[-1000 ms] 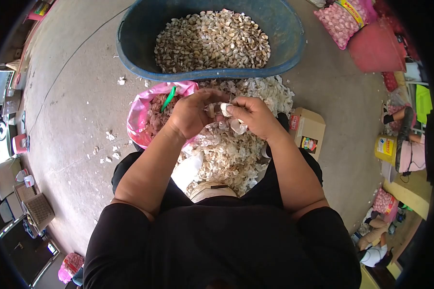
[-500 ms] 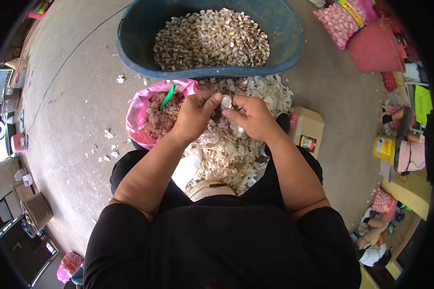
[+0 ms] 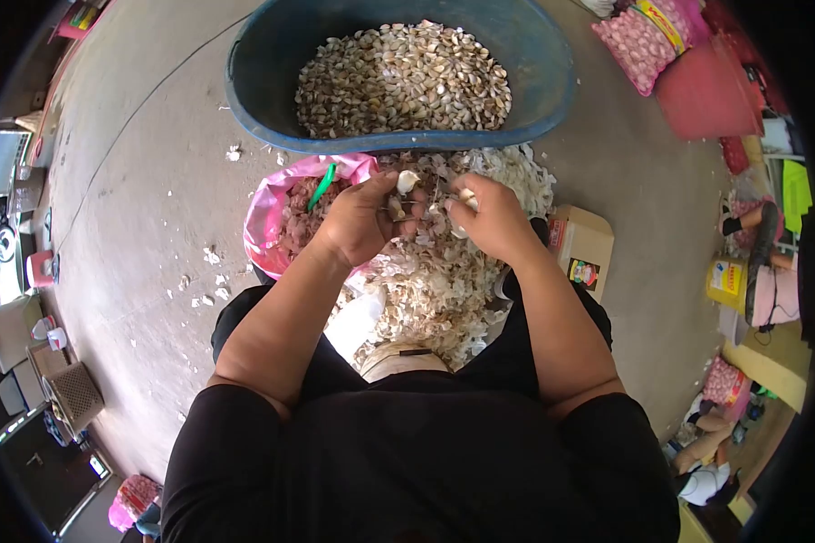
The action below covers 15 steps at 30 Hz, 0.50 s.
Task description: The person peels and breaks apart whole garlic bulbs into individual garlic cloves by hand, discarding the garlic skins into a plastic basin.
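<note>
The left grip (image 3: 357, 219) is half curled, with a pale clove (image 3: 407, 181) held at the tip of its thumb and another light piece (image 3: 396, 210) lying lower, among its bent fingers; how firmly these are held, I cannot tell. Just across a small gap, the right grip (image 3: 492, 217) is pinched nearly closed, thumb against forefinger, around a whitish piece (image 3: 467, 196), partly hidden by the fingers. Beneath both grips and toward the body spreads a heap of papery skins (image 3: 435, 294). Beside the left grip, on its outer side, sits an open pink bag (image 3: 263, 213) of brownish scraps, a green strip (image 3: 321, 187) standing up from it. Beyond both grips is a large blue tub (image 3: 543, 72), its bottom covered with loose cloves (image 3: 403, 81). To the outer side of the right grip, a cardboard box (image 3: 591, 237) rests on the concrete floor (image 3: 154, 181).
</note>
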Tool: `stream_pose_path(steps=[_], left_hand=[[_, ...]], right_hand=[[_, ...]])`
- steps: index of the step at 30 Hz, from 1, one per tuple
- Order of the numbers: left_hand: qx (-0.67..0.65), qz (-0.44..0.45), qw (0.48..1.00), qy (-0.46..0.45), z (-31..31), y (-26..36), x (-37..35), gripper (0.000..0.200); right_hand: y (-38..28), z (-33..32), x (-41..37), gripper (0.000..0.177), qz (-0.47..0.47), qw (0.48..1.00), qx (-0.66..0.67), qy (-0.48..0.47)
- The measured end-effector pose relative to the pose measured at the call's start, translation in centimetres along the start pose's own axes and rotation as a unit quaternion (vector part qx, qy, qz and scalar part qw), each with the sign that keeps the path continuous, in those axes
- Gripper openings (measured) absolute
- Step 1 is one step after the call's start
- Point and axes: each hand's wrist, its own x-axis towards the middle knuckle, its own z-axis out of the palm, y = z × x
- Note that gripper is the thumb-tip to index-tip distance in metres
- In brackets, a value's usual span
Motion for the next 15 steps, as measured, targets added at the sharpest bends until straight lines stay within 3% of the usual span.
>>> stream_pose_path(steps=[4,7,8,11,12,13,14,15], left_hand=[[0.006,-0.050,0.998,0.022,0.2,-1.5,0.8,0.027],[-0.010,-0.076,0.996,0.045,0.4,-3.4,1.5,0.028],[-0.034,-0.064,0.996,0.052,0.4,-4.0,1.9,0.023],[-0.018,-0.055,0.997,0.049,0.6,-2.9,3.3,0.021],[-0.035,-0.052,0.998,-0.026,0.3,-1.0,4.4,0.019],[0.057,0.036,0.997,0.034,2.0,0.9,5.2,0.023],[0.265,0.176,0.946,0.057,2.6,3.2,5.7,0.032],[0.458,0.297,0.826,0.141,3.2,5.4,6.2,0.046]], right_hand=[[0.6,-0.1,-0.3,0.029,-0.053,0.985,0.146,-0.067],[0.4,0.7,-1.0,0.032,-0.129,0.962,0.237,-0.029],[0.7,0.5,-1.0,0.033,-0.117,0.962,0.243,-0.032],[1.0,-1.8,-0.9,0.028,0.048,0.949,0.311,-0.017],[1.4,-2.4,-0.8,0.023,0.133,0.914,0.383,0.000],[2.0,-2.7,-0.6,0.022,0.152,0.871,0.466,0.027],[2.8,-2.6,-0.4,0.021,0.169,0.820,0.544,0.053],[3.5,-2.7,-0.3,0.020,0.184,0.761,0.617,0.078]])
